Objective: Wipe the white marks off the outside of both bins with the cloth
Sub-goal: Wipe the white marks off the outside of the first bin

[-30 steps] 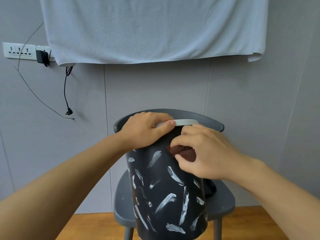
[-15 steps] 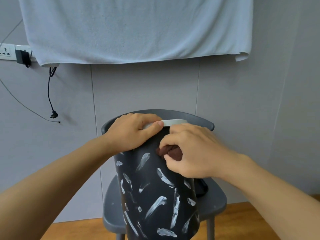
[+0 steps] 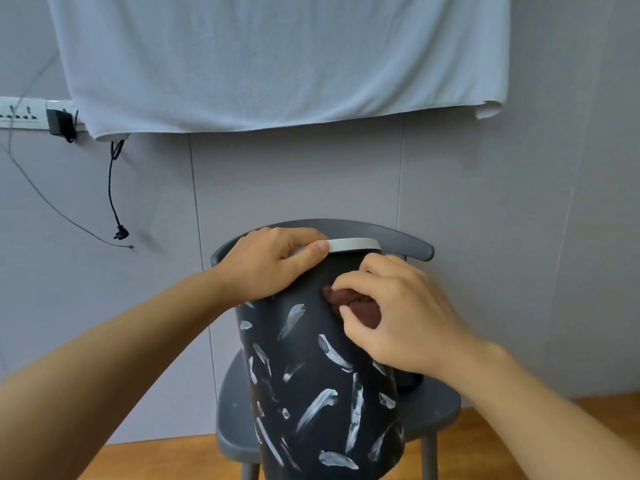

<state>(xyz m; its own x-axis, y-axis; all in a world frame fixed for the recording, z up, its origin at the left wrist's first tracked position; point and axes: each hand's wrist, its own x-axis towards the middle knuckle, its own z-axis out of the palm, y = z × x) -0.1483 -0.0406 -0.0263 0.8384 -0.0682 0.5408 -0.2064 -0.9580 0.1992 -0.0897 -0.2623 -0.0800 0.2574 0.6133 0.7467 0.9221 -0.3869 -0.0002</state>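
1. The right hand (image 3: pixel 401 313) pinches a bunched dark brown cloth (image 3: pixel 353 304) between thumb and curled fingers and presses it against the upper side of the tall black plastic bin (image 3: pixel 322 386), just under its rim.
2. The left hand (image 3: pixel 273 261) grips the bin's pale grey rim band (image 3: pixel 353 244), thumb laid along the band and fingers curled over the top edge, so both hands are clamped: one on the cloth, one on the bin.
3. The bin stands tilted towards the person, its base out of view below the frame, in front of a dark grey plastic chair (image 3: pixel 436 414) that stands against the grey wall.
4. White brush-like marks (image 3: pixel 317 408) cover most of the visible wall below the cloth; the strip beside the cloth looks bare, so the job seems barely begun.
5. Something dark sits on the chair seat behind the right wrist; it may be a second bin, but that cannot be told.
6. Risks:
   - Hard rubbing could push the tilted bin sideways if the rim grip loosens.
   - The cloth is bunched small, so it may slip out of the pinch or leave smears.
   - Marks on the far side are hidden and could easily be missed unless the bin is turned.
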